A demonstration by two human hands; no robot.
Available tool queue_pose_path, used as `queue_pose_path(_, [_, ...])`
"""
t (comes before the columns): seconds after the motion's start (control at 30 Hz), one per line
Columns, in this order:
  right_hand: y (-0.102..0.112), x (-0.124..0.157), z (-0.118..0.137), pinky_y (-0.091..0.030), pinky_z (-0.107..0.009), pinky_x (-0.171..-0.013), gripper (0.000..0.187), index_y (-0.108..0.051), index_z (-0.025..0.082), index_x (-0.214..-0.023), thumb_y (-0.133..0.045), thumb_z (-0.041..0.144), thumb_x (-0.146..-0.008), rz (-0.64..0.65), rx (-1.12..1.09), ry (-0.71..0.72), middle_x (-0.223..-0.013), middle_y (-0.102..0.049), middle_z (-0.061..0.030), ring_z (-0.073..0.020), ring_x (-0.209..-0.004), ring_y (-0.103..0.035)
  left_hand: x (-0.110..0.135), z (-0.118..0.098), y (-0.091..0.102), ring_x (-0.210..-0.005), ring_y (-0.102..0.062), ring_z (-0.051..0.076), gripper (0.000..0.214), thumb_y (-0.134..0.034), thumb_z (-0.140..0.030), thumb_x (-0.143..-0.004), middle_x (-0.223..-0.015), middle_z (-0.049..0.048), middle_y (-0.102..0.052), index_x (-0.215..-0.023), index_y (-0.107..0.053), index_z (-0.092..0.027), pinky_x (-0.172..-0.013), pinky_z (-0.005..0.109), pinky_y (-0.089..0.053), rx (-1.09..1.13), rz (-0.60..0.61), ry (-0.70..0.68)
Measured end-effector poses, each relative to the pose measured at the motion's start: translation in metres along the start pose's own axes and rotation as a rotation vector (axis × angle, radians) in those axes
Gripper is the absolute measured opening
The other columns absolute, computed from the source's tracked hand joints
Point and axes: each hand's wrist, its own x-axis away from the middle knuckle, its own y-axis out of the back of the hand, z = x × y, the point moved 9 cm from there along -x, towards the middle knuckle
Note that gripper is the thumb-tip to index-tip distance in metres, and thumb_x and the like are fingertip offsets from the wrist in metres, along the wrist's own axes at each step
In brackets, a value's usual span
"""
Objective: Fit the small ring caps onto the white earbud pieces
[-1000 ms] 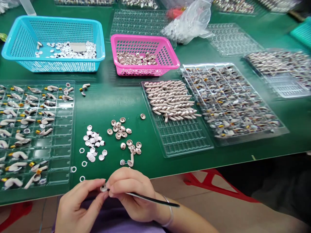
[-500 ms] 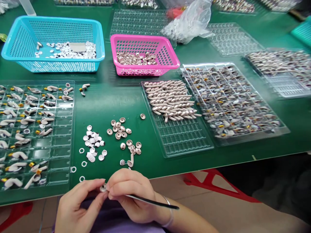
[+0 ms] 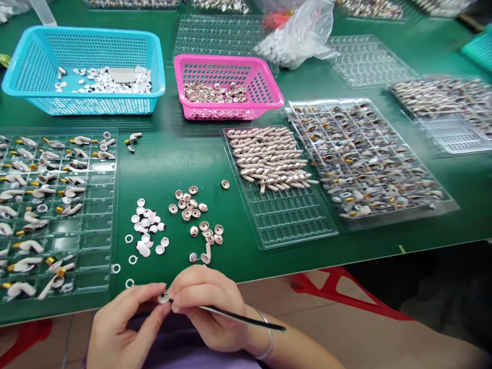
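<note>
At our table's [image 3: 172,159] near edge, left hand [image 3: 123,320] pinches a round part [image 3: 163,296], right hand [image 3: 215,307] a slim tool [image 3: 246,317]; loose caps [image 3: 186,213] remain.

Beneath the green table [image 3: 172,161], red framework [image 3: 357,306] shows against pale, seemingly tiled floor [image 3: 365,341].

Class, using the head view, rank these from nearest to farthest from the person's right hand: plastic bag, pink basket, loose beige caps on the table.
1. Loose beige caps: on the green table, just beyond the right hand.
2. Pink basket: farther back, past the caps.
3. Plastic bag: farthest, behind the basket, toward the right.
</note>
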Motion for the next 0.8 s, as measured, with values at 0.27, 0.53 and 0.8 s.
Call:
queue_pose_path(0.27, [-0.0012, -0.0011, -0.0002, -0.061, -0.024, -0.076, 0.013, -0.062, 0.015, -0.103, -0.051, 0.011, -0.097, 0.018, -0.01, 0.003, -0.085, -0.072, -0.0094, -0.0153, -0.082, -0.07, 0.0008, 0.0013, 0.0002, -0.068, -0.077, 0.013, 0.021, -0.072, -0.02, -0.082, -0.086, -0.0031, -0.081, -0.102, -0.075, -0.028, -0.064, 0.014, -0.06, -0.004, 0.0, -0.002])
queue_pose_path(0.53, [0.0007, 0.0004, -0.0013, -0.061, -0.024, -0.073, 0.014, -0.061, 0.017, -0.104, -0.052, 0.01, -0.096, 0.009, -0.012, -0.033, -0.084, -0.071, -0.0073, -0.0146, -0.08, -0.069, -0.001, 0.0018, 0.0001, -0.063, -0.076, 0.013, 0.019, -0.074, -0.022, -0.081, -0.081, -0.0033, -0.08, -0.099, -0.076, -0.028, -0.06, 0.013, -0.06, 0.002, -0.007, 0.014])
queue_pose_path(0.8, [-0.0002, 0.0002, -0.0009, -0.06, -0.023, -0.072, 0.013, -0.061, 0.016, -0.102, -0.053, 0.009, -0.095, 0.008, -0.01, -0.019, -0.082, -0.071, -0.0083, -0.0152, -0.079, -0.069, -0.0008, -0.0005, 0.0012, -0.066, -0.076, 0.011, 0.022, -0.074, -0.02, -0.081, -0.083, -0.0058, -0.08, -0.1, -0.075, -0.03, -0.063, 0.011, -0.059, -0.005, -0.016, -0.008])
